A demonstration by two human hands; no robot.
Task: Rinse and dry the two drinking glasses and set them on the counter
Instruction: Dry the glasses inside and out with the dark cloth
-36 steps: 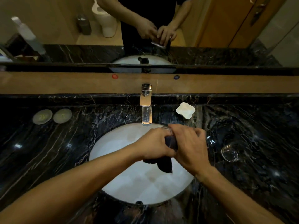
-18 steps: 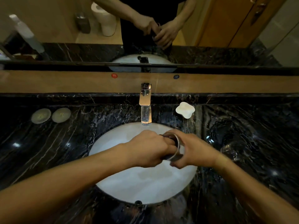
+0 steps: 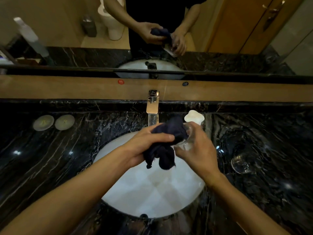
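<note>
Left hand [image 3: 144, 146] grip bunches dark cloth [image 3: 167, 133] into glass [image 3: 186, 139]; right hand [image 3: 198, 150] holds glass

The surface [image 3: 50, 167] is black marble with thin white and grey veins, and the round sink [image 3: 152, 192] in it is white. The cloth [image 3: 166, 143] is dark navy blue, and both glasses, the one with the cloth [image 3: 188, 141] and the one standing on the right [image 3: 240, 164], are clear and colourless. The soap dish [image 3: 194, 117] is white, the two round coasters [image 3: 53, 122] are pale grey-green, and the ledge [image 3: 67, 87] behind the silver tap [image 3: 153, 106] is light brown with one red dot [image 3: 121, 81] and one blue dot [image 3: 185, 83].
</note>
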